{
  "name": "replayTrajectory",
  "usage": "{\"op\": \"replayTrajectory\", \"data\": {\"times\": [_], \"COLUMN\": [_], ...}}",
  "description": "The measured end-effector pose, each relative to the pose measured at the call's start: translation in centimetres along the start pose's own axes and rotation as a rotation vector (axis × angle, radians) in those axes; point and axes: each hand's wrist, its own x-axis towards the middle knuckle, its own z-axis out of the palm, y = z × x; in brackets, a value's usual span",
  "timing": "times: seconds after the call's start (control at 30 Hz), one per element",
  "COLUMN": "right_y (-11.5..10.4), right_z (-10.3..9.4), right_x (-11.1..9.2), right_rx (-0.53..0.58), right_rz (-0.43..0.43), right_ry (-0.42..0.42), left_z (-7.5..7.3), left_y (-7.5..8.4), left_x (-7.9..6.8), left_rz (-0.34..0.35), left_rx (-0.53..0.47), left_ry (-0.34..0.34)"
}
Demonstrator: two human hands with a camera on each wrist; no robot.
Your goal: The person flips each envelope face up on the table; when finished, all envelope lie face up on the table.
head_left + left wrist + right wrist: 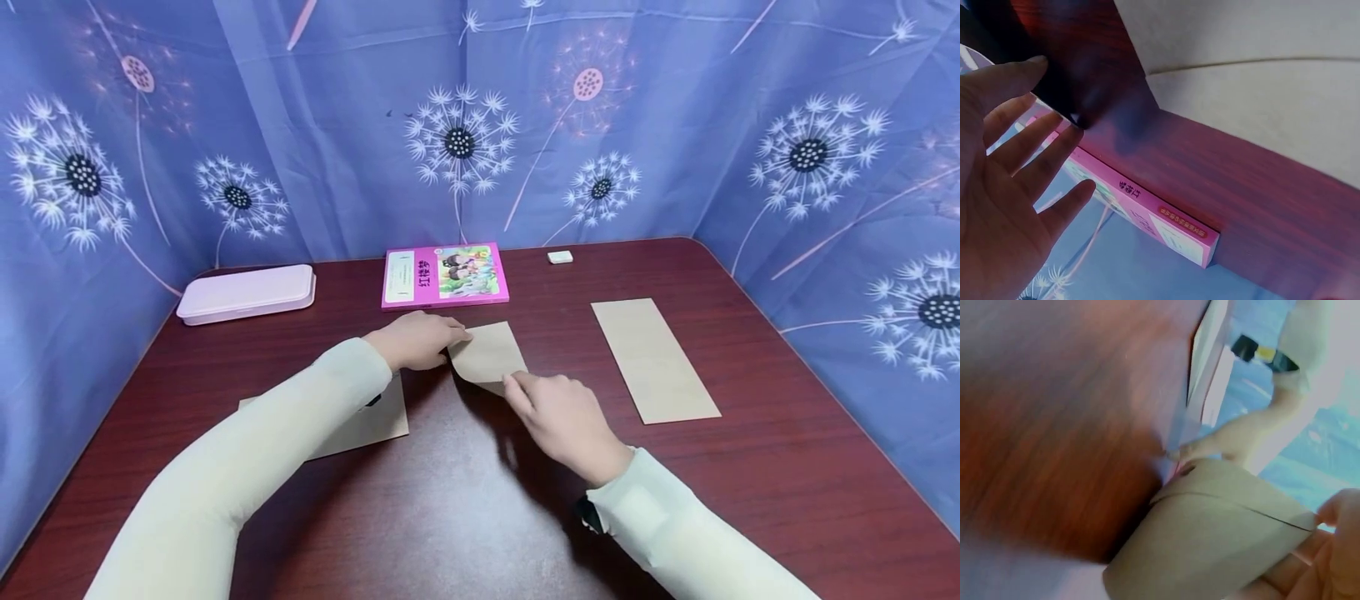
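Note:
A brown paper envelope [491, 354] is held bent between both hands over the middle of the table. My left hand [420, 340] grips its far left corner, fingers over the edge. In the left wrist view, the thumb and fingers of that left hand [1013, 181] lie on either side of a dark, shadowed strip. My right hand [558, 421] pinches the near right corner between thumb and fingers. The right wrist view shows a flap line across the same envelope [1197, 540], with the right hand [1329, 556] at its corner and the left hand [1229, 440] behind.
A second brown envelope [367, 429] lies partly under my left forearm. Another brown envelope [656, 362] lies flat to the right. Along the back are a pale pink pencil case [247, 294], a pink book [445, 277] and a small white block [559, 257]. Blue curtains [337, 125] surround the table.

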Motion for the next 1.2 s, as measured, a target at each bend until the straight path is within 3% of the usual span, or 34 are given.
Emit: {"op": "replayTrajectory", "data": {"times": [0.17,0.37,0.6,0.73,1.03,1.2], "right_y": [1.5,3.8,5.8,6.6,8.1,8.7], "right_z": [-1.2,-2.7,-3.9,-4.1,-2.6,-1.7], "right_x": [0.3,0.7,1.5,1.8,1.9,1.8], "right_rx": [0.105,0.252,0.387,0.452,0.451,0.315], "right_rz": [0.061,0.149,0.292,0.343,0.343,0.317], "right_ry": [0.063,0.176,0.245,0.237,0.17,0.101], "left_z": [-0.1,-0.8,-2.8,-3.2,-1.6,-0.6], "left_y": [-0.4,-1.0,-1.6,-1.8,-1.8,-1.5], "left_x": [-0.7,-1.8,-2.8,-3.0,-3.5,-3.3], "left_rz": [0.045,0.137,0.116,0.068,-0.065,-0.088], "left_rx": [-0.04,-0.124,-0.289,-0.416,-0.854,-0.88], "left_ry": [0.05,0.182,0.278,0.257,0.06,0.034]}}
